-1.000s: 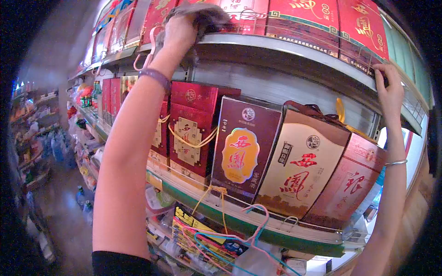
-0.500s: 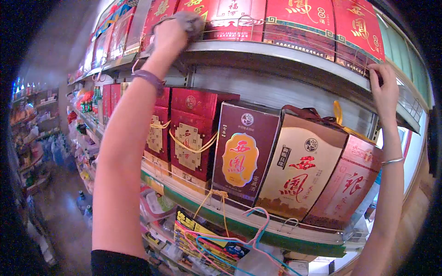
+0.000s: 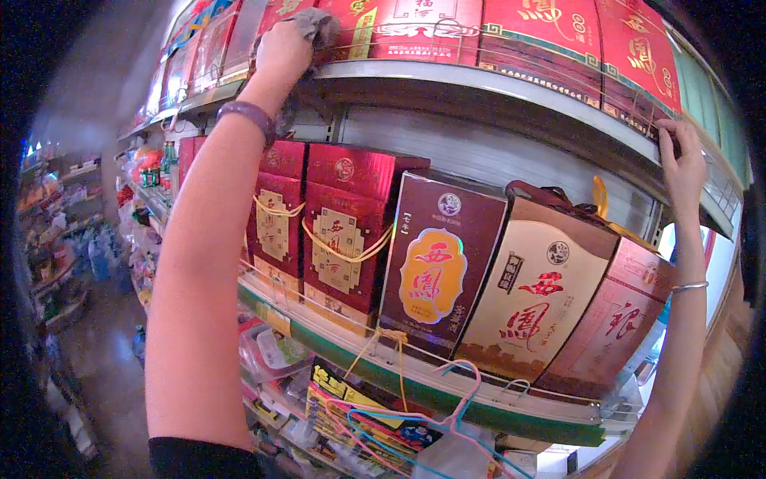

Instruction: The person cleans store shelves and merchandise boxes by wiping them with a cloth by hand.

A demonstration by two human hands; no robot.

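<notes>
My left hand [image 3: 283, 52] is closed on a crumpled grey cloth [image 3: 317, 29], raised at the front of the upper shelf [image 3: 447, 86]. The cloth is against or just in front of the red liquor boxes [image 3: 538, 36] standing there; exact contact is hard to tell. At the right end of that same shelf, my right hand [image 3: 678, 150] has its fingers curled on the shelf's front edge, near the thin wire guard rail. A purple bangle [image 3: 249, 116] circles my left wrist, a silver one [image 3: 689, 287] my right.
Below, the middle shelf holds dark red boxes [image 3: 345, 231] with rope handles, a purple box [image 3: 441, 263], a cream-and-brown box [image 3: 531, 295] and a pink box [image 3: 610, 315]. Hangers [image 3: 456, 419] and a yellow-black packet [image 3: 339, 387] hang from its front. An aisle [image 3: 104, 343] lies left.
My left hand and the cloth have shifted slightly left along the upper shelf. The view has moved a little, so the boxes sit farther right. My right hand stays on the shelf edge.
</notes>
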